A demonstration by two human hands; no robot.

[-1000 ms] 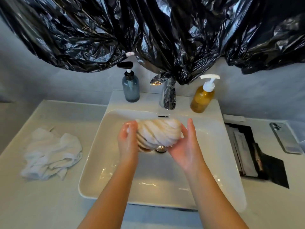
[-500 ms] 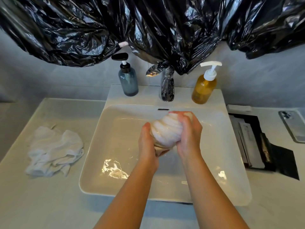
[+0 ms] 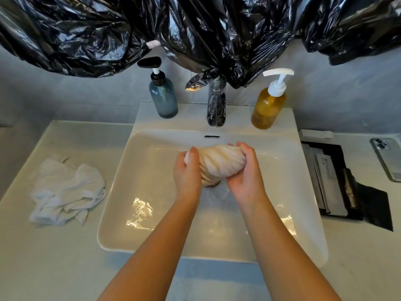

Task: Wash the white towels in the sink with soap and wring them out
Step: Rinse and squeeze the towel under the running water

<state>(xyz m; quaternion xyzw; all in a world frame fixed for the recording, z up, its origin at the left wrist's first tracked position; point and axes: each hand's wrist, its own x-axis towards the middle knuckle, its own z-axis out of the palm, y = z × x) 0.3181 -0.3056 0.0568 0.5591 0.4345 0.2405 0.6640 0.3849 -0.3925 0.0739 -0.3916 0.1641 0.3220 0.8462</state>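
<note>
A wet white towel [image 3: 219, 162], twisted into a tight bundle, is held over the middle of the white sink [image 3: 121, 183], above the drain. My left hand [image 3: 187, 172] grips its left end and my right hand [image 3: 245, 170] grips its right end and underside. More white towels [image 3: 67, 192] lie crumpled on the counter left of the sink. An amber soap bottle with a white pump [image 3: 269, 105] stands on the sink's back ledge at right, and a blue-grey pump bottle [image 3: 162, 96] stands at left.
The chrome faucet [image 3: 216, 105] stands between the bottles, with black plastic sheeting [image 3: 195, 29] hanging above it. Water glistens in the basin. To the right of the sink lie a black tray with packets [image 3: 334, 181] and a phone [image 3: 388, 157].
The twisted towel has turned from upright back to lying sideways, and my hands have shifted their grip around it. The camera has tilted down slightly.
</note>
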